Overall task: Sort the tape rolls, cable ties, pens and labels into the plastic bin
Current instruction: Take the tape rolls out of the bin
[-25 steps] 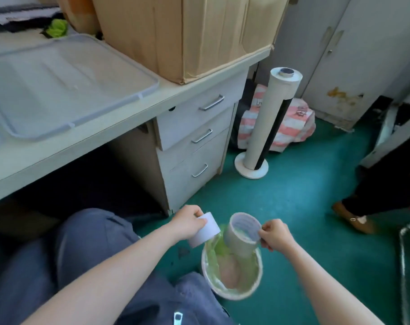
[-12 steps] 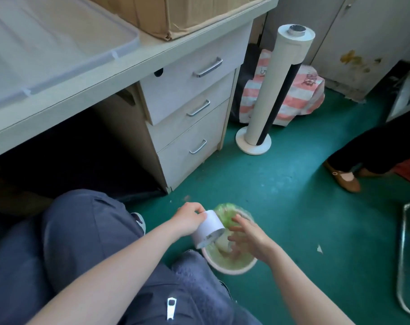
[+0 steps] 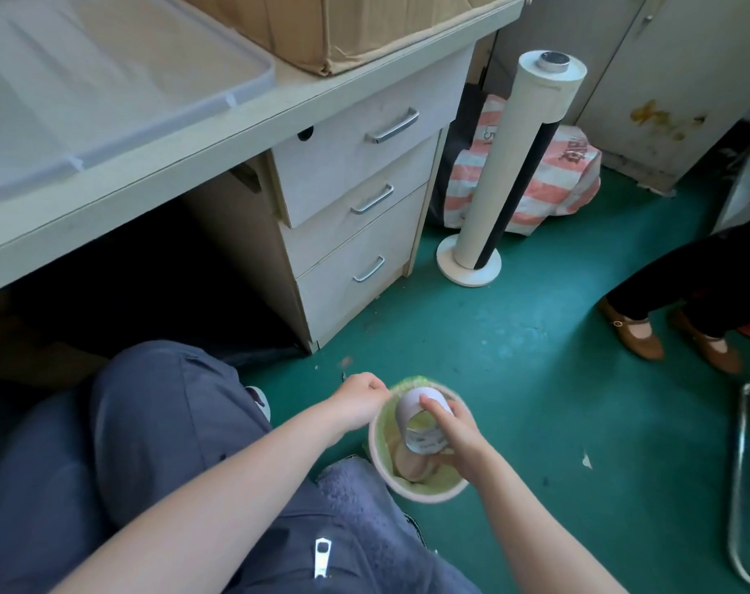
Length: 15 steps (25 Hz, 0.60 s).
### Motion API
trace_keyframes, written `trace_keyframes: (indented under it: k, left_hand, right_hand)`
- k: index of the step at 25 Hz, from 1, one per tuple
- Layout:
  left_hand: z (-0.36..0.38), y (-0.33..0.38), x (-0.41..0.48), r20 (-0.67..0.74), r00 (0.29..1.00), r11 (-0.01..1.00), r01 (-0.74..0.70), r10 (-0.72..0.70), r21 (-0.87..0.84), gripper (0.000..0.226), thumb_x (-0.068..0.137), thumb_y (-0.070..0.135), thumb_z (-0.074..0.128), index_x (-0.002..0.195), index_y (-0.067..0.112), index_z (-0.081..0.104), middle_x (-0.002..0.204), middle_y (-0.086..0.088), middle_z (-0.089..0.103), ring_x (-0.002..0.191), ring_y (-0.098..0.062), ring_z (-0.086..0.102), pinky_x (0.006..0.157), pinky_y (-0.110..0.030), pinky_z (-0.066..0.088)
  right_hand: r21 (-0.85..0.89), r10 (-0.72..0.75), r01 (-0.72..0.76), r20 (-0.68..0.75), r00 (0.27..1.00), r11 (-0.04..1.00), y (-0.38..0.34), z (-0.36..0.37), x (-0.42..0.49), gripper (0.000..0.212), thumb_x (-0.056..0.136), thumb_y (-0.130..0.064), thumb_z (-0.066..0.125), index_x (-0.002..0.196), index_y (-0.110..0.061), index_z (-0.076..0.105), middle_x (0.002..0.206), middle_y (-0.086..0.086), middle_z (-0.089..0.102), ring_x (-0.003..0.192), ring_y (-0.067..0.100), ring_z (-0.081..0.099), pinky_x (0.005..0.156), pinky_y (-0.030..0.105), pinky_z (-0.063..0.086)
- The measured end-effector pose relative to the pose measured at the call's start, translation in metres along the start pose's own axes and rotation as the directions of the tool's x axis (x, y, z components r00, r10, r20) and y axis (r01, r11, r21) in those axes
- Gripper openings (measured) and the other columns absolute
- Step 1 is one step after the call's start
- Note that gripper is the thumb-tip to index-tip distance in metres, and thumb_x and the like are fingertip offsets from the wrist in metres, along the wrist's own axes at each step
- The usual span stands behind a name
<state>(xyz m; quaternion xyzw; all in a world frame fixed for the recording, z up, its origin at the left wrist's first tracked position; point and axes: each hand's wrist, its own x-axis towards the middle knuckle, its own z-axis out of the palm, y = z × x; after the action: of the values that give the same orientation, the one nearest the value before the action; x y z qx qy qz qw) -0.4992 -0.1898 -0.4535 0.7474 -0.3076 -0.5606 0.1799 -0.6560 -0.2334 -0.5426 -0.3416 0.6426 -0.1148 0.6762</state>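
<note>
Over the basket (image 3: pixel 424 497), right hand (image 3: pixel 461 443) grips a roll (image 3: pixel 422 439); drawers (image 3: pixel 347 233) beyond.

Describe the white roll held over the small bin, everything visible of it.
The white roll is a wide hollow band, paper-like, with small dark print on its lower outer face. It is tilted, its open core facing the camera, green liner showing through. The right hand pinches it, one finger on top and the rest at its side, over the small round bin.

A white, printed label roll (image 3: pixel 424 441) tilts open end up, pinched by the right hand (image 3: pixel 461 443) over the near green-lined basket (image 3: pixel 429 496).
</note>
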Motion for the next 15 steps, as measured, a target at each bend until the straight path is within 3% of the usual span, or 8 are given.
trace_keyframes:
  k: [3,6,8,11,15]
  left_hand:
    - [-0.009,0.005,-0.003,0.005,0.999,0.999,-0.037,0.037,-0.005,0.011,0.094,0.019,0.041,0.085,0.02,0.047,0.078,0.005,0.04,0.078,-0.016,0.038,0.06,-0.025,0.033]
    - [-0.027,0.006,-0.008,-0.023,0.998,0.999,-0.053,0.053,0.013,0.011,0.094,0.024,0.043,0.086,0.02,0.049,0.08,0.002,0.042,0.074,-0.017,0.039,0.064,-0.027,0.036]
    - [-0.044,0.007,-0.015,-0.019,0.998,0.998,-0.064,0.065,0.03,0.014,0.094,0.026,0.043,0.099,0.017,0.054,0.086,0.001,0.05,0.082,-0.018,0.046,0.072,-0.028,0.04]
    - [-0.077,0.012,-0.035,0.013,0.996,0.996,-0.093,0.093,0.017,0.023,0.096,0.028,0.042,0.11,0.017,0.056,0.105,0.0,0.059,0.096,-0.015,0.056,0.08,-0.028,0.042]
    - [-0.135,0.018,-0.082,-0.084,0.981,0.983,-0.179,0.177,-0.027,0.022,0.098,0.026,0.04,0.109,0.016,0.056,0.107,-0.002,0.061,0.096,-0.015,0.059,0.078,-0.025,0.044]
  right_hand:
    - [0.004,0.101,-0.102,-0.188,0.977,0.995,0.003,0.002,0.01,0.076,0.082,-0.048,0.059,0.143,-0.015,0.03,0.141,0.013,0.043,0.123,0.037,0.047,0.099,0.053,0.043]
    - [-0.045,0.099,-0.112,-0.233,0.967,0.993,-0.007,0.007,0.007,0.062,0.094,-0.04,0.045,0.144,-0.007,0.029,0.146,0.016,0.037,0.122,0.037,0.045,0.091,0.045,0.044]
    - [-0.077,0.034,-0.045,-0.139,0.99,0.996,-0.024,0.016,0.001,0.043,0.098,-0.03,0.04,0.132,-0.004,0.045,0.131,0.017,0.051,0.103,0.03,0.054,0.073,0.034,0.046]
    - [-0.05,-0.112,0.11,-0.018,0.994,0.993,-0.065,0.045,-0.023,0.025,0.098,-0.017,0.039,0.106,-0.002,0.058,0.087,0.01,0.063,0.07,0.018,0.057,0.061,0.027,0.042]
    - [-0.036,-0.325,0.333,0.142,0.935,0.942,-0.134,0.101,-0.072,0.029,0.099,-0.019,0.04,0.082,-0.01,0.061,0.073,0.004,0.062,0.059,0.015,0.054,0.057,0.023,0.043]
